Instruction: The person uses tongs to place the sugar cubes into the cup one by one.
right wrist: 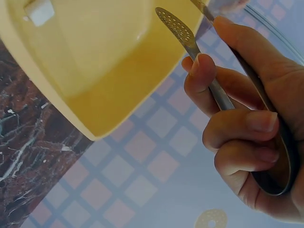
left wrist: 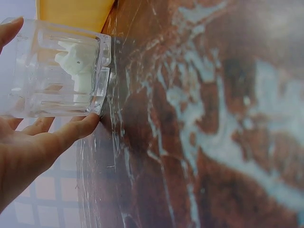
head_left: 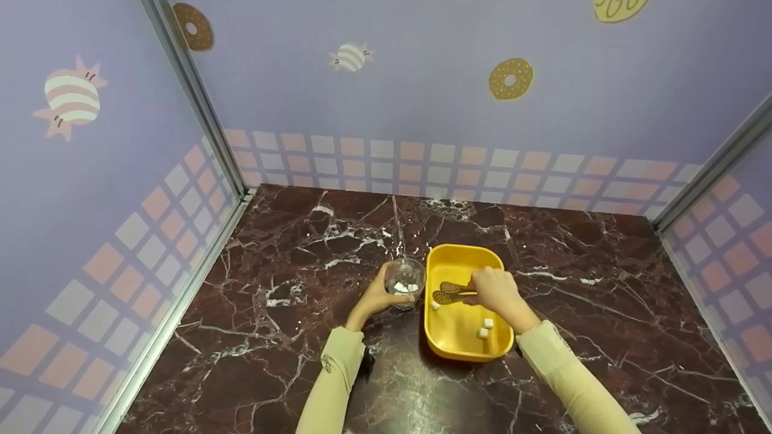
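The tongs [right wrist: 221, 96] are metal, the tub [head_left: 455, 331] glossy plastic

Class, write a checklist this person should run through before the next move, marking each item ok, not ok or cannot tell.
1. Left hand holding the glass: ok, thumb and fingers around it.
2. Tongs in the right hand: ok, held over the yellow tray.
3. Cube gripped by the tongs: not ok, the tips are apart and none shows between them.
4. White cubes in the tray: ok, three in sight.
5. Count of cubes in the glass: cannot tell, they overlap.
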